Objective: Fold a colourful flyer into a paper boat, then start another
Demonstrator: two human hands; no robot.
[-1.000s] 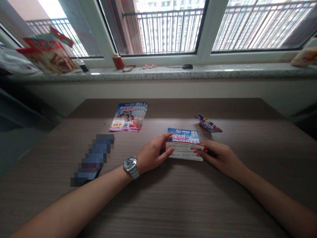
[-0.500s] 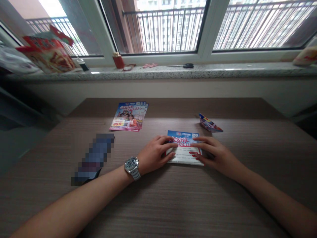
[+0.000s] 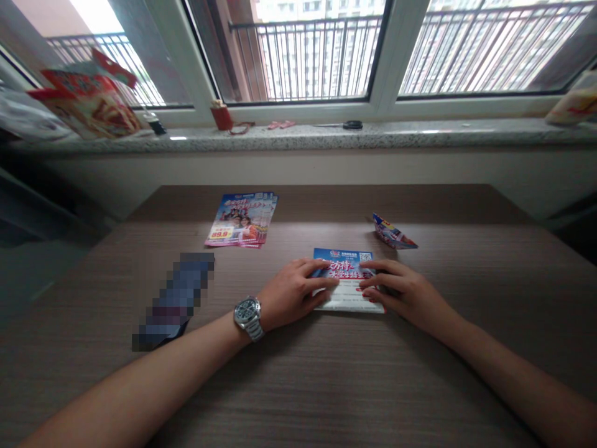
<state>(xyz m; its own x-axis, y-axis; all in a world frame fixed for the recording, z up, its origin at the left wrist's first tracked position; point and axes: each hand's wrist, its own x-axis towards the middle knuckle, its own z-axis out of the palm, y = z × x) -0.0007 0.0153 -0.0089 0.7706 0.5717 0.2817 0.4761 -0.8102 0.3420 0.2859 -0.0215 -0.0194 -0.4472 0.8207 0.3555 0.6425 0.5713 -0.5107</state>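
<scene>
A folded blue, red and white leaflet lies flat on the wooden table in front of me. My left hand, with a metal watch on the wrist, rests on its left side, fingers stretched flat across the paper. My right hand lies on its right side, fingers also flat and pointing inward. Both hands press down on the fold; the fingertips nearly meet at the leaflet's middle.
A stack of colourful leaflets lies farther back on the left. A small folded paper shape sits back right. A blurred dark object lies at my left. The stone windowsill holds a red cup, scissors and snack bags.
The lower white half of the leaflet was lifted and folded over a second ago; now it lies flat. Both hands have slid inward onto the paper and press it down.
</scene>
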